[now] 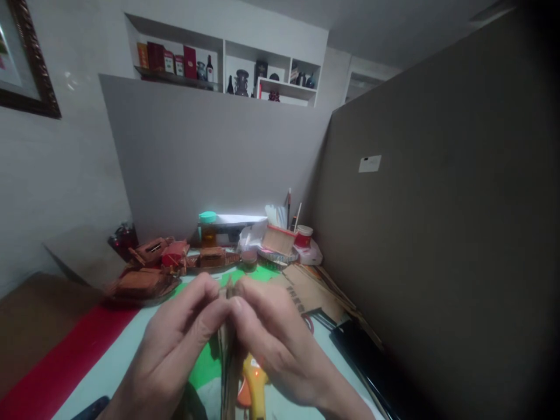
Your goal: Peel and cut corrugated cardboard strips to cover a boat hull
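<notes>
Both hands meet at the middle of the view, fingers closed around the far end of a long, narrow piece of brown cardboard (227,373). My left hand (175,338) pinches it from the left, thumb on the near side. From the right, my right hand (275,344) presses the same end with thumb and curled fingers. The cardboard's layered edges run toward me, and its far tip is partly covered by my fingers. Below my right hand lies a yellow glue gun (256,388) with a small lit spot and an orange trigger. A green mat (203,373) is underneath.
Brown model boats (142,284) stand at the left back. Beyond my hands are a jar with a turquoise lid (207,224) and a red-and-white tub (303,236). Flat cardboard (312,289) and a black object (371,361) lie right, beside a tall dark panel (437,233).
</notes>
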Demonstrator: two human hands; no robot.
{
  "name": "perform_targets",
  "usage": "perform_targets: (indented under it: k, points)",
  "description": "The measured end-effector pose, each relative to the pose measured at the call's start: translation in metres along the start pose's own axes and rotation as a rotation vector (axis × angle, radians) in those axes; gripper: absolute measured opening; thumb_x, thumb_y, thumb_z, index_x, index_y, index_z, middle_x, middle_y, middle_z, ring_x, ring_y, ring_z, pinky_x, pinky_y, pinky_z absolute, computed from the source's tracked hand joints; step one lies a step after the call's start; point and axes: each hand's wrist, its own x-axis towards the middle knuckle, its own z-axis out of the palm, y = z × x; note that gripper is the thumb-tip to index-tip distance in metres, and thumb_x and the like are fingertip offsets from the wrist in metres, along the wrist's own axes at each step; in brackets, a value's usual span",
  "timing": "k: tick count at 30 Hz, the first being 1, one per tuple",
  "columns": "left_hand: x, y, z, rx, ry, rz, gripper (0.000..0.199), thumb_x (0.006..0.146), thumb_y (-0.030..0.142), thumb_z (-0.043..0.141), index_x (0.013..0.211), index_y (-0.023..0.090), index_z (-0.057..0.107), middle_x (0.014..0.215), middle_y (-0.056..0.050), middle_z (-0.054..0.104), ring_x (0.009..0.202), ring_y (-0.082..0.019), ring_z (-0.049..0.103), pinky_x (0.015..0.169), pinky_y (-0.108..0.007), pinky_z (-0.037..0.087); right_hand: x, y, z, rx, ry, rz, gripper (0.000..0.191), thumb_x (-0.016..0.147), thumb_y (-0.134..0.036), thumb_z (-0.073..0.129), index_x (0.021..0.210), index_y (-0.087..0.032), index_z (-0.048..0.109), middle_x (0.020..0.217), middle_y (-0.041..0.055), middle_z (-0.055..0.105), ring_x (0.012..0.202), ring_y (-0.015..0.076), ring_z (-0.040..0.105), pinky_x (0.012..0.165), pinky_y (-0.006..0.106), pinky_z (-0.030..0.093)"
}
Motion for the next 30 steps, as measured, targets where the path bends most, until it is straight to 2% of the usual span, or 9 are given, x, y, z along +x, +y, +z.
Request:
perform_targets:
  k: [7, 12, 21, 30]
  points:
    - [0.004, -0.013, -0.003, 0.120, 0.084, 0.074, 0.032, 0.089, 0.044, 0.055, 0.065, 0.023, 0.051, 0.060, 0.007, 0.043, 0.054, -0.011, 0.042, 0.047, -0.017, 0.037, 0.000, 0.002, 0.002, 0.107, -0.006, -0.021, 0.027, 0.095, -0.019, 0.043, 0.070, -0.021, 0.034, 0.067, -0.0049, 0.039, 0.060, 0.0090, 0.036, 0.056, 0.023, 0.031]
    - [0.006, -0.009, -0.003, 0.042, 0.079, 0.064, 0.032, 0.085, 0.045, 0.060, 0.063, 0.022, 0.054, 0.058, 0.006, 0.045, 0.050, -0.010, 0.041, 0.042, -0.016, 0.038, 0.000, 0.003, 0.002, 0.131, 0.009, -0.011, 0.030, 0.094, -0.017, 0.046, 0.067, -0.021, 0.032, 0.063, -0.0063, 0.037, 0.057, 0.0079, 0.033, 0.053, 0.022, 0.029]
    - [0.000, -0.001, 0.006, -0.262, 0.116, -0.104, 0.034, 0.078, 0.050, 0.069, 0.064, 0.023, 0.055, 0.057, 0.006, 0.049, 0.051, -0.010, 0.043, 0.043, -0.018, 0.042, 0.000, 0.003, 0.000, 0.204, 0.011, 0.056, 0.029, 0.096, -0.027, 0.044, 0.069, -0.021, 0.037, 0.066, -0.0037, 0.041, 0.060, 0.0101, 0.039, 0.056, 0.025, 0.032]
    - [-0.005, 0.009, 0.008, -0.337, 0.143, -0.208, 0.042, 0.064, 0.060, 0.078, 0.063, 0.023, 0.059, 0.058, 0.006, 0.051, 0.051, -0.009, 0.048, 0.045, -0.016, 0.042, -0.002, -0.001, 0.000, 0.254, 0.016, 0.007, 0.023, 0.097, -0.023, 0.044, 0.074, -0.020, 0.042, 0.070, -0.0028, 0.045, 0.063, 0.0103, 0.040, 0.060, 0.024, 0.035]
